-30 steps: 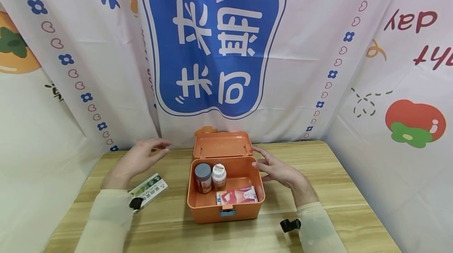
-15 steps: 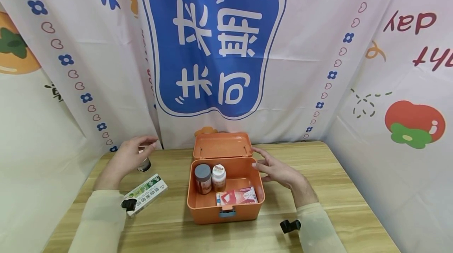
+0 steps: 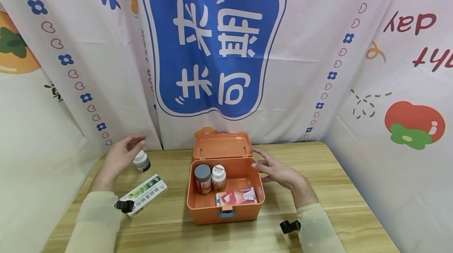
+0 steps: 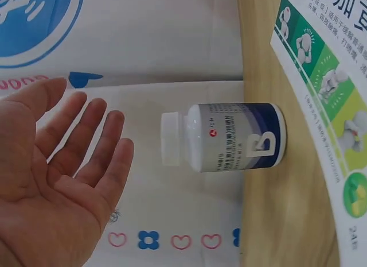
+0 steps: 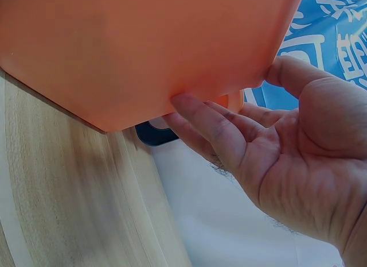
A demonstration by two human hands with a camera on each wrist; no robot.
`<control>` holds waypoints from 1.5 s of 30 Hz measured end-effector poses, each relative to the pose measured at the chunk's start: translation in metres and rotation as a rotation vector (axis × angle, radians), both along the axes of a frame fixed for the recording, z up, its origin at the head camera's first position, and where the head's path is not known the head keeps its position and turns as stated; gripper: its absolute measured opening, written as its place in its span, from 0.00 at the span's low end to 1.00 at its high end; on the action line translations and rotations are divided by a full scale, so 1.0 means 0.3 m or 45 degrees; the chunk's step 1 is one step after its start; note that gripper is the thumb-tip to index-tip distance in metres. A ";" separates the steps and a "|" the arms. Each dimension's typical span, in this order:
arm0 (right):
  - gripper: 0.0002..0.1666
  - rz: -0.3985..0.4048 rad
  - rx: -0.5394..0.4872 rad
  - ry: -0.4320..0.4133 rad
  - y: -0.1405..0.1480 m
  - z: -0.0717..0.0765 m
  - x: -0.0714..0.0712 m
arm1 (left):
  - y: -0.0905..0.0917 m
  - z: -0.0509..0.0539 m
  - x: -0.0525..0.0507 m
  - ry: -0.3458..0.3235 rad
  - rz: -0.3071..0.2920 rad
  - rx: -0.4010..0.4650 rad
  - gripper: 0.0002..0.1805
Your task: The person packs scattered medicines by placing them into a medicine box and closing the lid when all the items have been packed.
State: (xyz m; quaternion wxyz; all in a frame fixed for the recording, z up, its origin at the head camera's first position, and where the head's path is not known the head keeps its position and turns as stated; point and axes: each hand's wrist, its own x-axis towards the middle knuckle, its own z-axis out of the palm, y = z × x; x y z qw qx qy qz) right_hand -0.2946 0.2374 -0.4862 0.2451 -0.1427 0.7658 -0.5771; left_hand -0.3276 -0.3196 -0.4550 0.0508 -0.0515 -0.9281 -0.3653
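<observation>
In the head view my left hand [image 3: 119,158] hovers beside a small white-capped bottle [image 3: 142,161] standing upright on the table. The left wrist view shows the palm of my left hand [image 4: 71,175], fingers loosely bent, apart from the bottle [image 4: 229,138] with its blue-and-white label. My right hand [image 3: 279,170] rests against the right side of an orange lidded box [image 3: 226,214]. In the right wrist view, the thumb of my right hand [image 5: 287,140] touches the orange box [image 5: 143,49] at its rim and the fingers lie against its wall.
Inside the box are a grey-capped jar [image 3: 203,178], a white-capped bottle [image 3: 219,177] and a red-and-white packet [image 3: 237,196]. Its lid [image 3: 223,145] leans back. A white-and-green carton [image 3: 145,194] lies on the wooden table [image 3: 170,231] by my left forearm.
My left hand has moved left, away from the white-capped bottle, which now shows more fully and has stayed in place. My right hand and the orange box stay as they were.
</observation>
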 end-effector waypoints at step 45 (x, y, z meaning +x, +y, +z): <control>0.47 0.002 -0.004 0.002 0.004 -0.009 -0.005 | -0.092 -0.173 -0.030 -0.321 0.045 0.237 0.44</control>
